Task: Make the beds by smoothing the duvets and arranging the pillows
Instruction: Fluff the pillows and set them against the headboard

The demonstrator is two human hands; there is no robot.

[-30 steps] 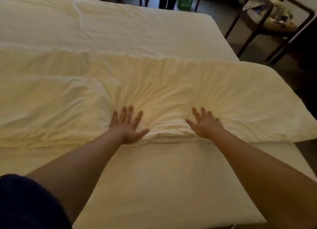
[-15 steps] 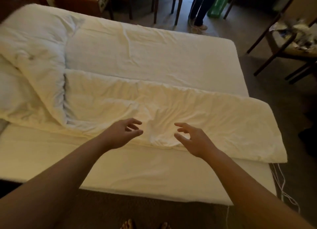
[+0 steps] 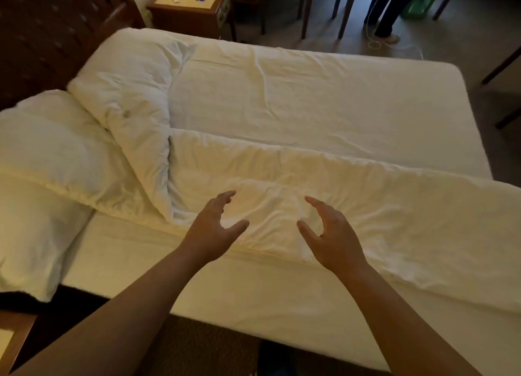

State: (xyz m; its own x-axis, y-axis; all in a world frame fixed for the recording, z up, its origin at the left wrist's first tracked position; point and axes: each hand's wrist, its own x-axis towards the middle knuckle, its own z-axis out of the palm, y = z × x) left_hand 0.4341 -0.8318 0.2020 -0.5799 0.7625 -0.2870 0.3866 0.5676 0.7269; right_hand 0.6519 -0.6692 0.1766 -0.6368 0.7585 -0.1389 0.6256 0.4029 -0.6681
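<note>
A white duvet (image 3: 380,203) lies folded in a long band across the bed (image 3: 324,102), its left end turned back over itself toward the headboard. Two white pillows sit at the left: one (image 3: 50,155) partly under the duvet fold, another (image 3: 31,243) at the near corner. My left hand (image 3: 212,229) and my right hand (image 3: 328,234) hover just above the duvet's near edge, palms facing each other, fingers loosely curved and holding nothing.
A dark wooden headboard (image 3: 48,37) stands at the upper left, with a nightstand (image 3: 191,6) beside it. Chair legs (image 3: 324,14) and a standing person's legs (image 3: 386,12) are beyond the bed. A white cord (image 3: 377,44) lies on the floor there.
My hands lifted off the duvet, where they had been pressing flat, and now hover with curved fingers. The view pulled back and swung left, showing the pillows and headboard.
</note>
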